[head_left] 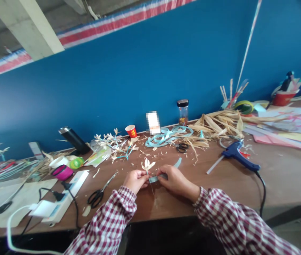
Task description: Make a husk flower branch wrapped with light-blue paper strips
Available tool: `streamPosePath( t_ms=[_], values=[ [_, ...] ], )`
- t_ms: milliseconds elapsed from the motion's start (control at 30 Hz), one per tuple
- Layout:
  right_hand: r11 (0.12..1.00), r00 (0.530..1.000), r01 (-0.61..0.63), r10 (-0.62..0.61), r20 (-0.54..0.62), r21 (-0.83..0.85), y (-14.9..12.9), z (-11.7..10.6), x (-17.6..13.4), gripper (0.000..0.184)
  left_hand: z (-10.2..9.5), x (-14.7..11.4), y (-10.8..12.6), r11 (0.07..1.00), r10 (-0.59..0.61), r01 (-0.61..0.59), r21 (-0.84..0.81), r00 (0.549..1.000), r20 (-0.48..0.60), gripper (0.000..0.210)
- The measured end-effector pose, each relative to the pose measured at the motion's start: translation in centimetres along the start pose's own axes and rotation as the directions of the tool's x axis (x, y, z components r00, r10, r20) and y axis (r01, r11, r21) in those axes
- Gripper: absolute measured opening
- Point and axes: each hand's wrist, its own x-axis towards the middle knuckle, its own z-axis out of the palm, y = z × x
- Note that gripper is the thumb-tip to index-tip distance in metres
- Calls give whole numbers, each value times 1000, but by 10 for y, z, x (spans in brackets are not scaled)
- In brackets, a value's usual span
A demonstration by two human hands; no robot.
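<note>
Between thumb and fingers, my left hand pinches the stem of a small cream husk flower, its petals spread upward. My right hand grips a pale blue ribbon whose one end reaches the flower's stem. The ribbon's other end sticks out behind my right hand. Below the two hands a thin stem or wire points down. Left of my left hand lies a pair of scissors with black handles. A tangle of blue ribbon rests farther back on the table.
At right lies a blue glue gun with its cord over the table edge. A white power strip with plugs is at left. Dried corn husks, a lidded jar, a red paper cup and finished flowers stand along the back.
</note>
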Motion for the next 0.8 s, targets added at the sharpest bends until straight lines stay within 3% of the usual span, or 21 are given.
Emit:
streamPosePath(
  t_ms=[267, 800],
  values=[
    [998, 1000, -10, 11, 14, -68, -5, -2, -2, 11, 1, 0, -3, 981, 160, -156, 116, 987, -21, 10],
    [994, 1000, -16, 17, 12, -111, -9, -1, -3, 9, 4, -6, 9, 909, 250, -209, 361, 966, -70, 8]
  ],
)
